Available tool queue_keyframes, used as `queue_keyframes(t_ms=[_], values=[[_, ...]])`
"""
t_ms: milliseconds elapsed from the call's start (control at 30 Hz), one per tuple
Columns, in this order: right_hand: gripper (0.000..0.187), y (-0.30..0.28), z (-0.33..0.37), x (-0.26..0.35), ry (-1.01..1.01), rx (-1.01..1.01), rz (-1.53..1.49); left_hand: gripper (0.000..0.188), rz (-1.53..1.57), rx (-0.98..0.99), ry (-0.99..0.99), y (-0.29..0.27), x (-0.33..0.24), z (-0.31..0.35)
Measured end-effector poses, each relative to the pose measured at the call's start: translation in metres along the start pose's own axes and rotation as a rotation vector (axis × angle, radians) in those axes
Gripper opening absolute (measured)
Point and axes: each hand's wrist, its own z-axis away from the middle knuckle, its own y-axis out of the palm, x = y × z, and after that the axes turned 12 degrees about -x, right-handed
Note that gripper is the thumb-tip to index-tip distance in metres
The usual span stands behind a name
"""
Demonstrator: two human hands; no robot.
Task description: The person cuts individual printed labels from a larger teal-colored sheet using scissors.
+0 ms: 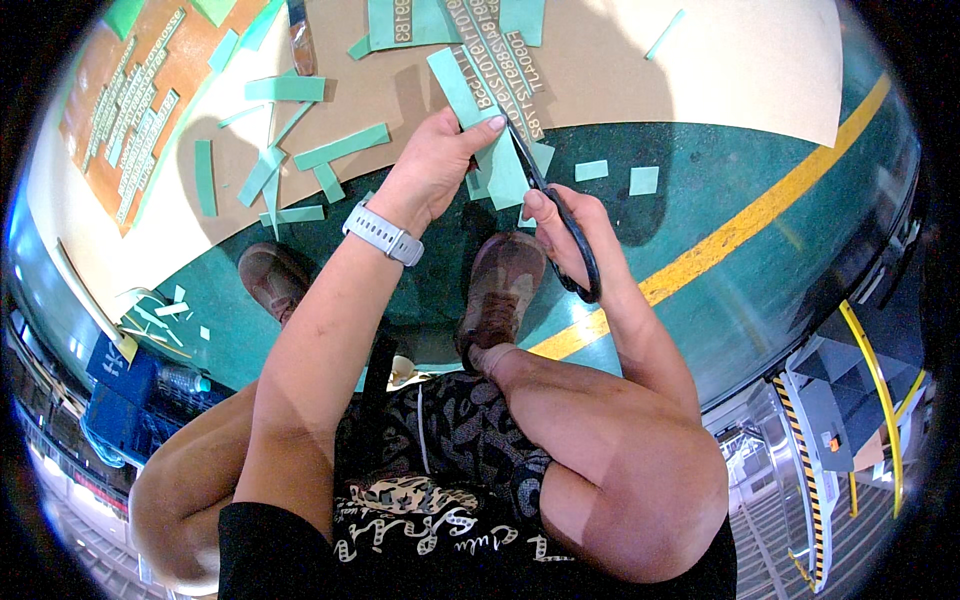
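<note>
I squat over a green sheet with rows of letters and numbers cut into it, a stencil-like sheet (497, 170). My left hand (428, 168), with a pale watch strap on its wrist, pinches the sheet's edge between thumb and fingers. My right hand (598, 238) is closed round the black handles of a pair of scissors (583, 262). The scissor blades point up and away from me and lie along the sheet's right part, close to my left thumb. Whether the blades are fully closed on the sheet is hard to make out.
Green offcuts (285, 89) lie on brown paper (700, 60) and on the green floor (720, 200). At the far left is an orange-brown sheet (130, 110) with lettered strips. A yellow line (735, 230) crosses the floor at right. My shoes (500, 285) stand just below my hands.
</note>
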Motion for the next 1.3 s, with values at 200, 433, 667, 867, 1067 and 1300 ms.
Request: queue_keyframes(t_ms=[200, 433, 667, 867, 1067, 1300], values=[[0.044, -0.002, -0.002, 0.002, -0.024, 0.000, 0.016, 0.031, -0.093, -0.032, 0.047, -0.003, 0.001, -0.007], [0.040, -0.022, -0.003, 0.006, -0.112, 0.078, 0.075, 0.036, 0.225, -0.008, -0.052, -0.017, -0.029, -0.020], [0.037, -0.049, -0.004, 0.012, -0.273, 0.147, 0.335, 0.025, -0.097, 0.067, -0.124, -0.020, -0.046, -0.026], [0.037, -0.086, 0.010, -0.007, -0.172, 0.246, 0.335, 0.022, -0.189, 0.061, -0.056, -0.010, -0.038, -0.024], [0.062, -0.081, 0.057, -0.015, -0.061, 0.059, -0.233, 0.026, 0.081, -0.038, 0.062, 0.023, -0.030, 0.006], [0.054, -0.055, 0.053, -0.002, -0.034, 0.123, -0.384, 0.030, 0.273, 0.053, 0.050, 0.039, -0.015, 0.022]])
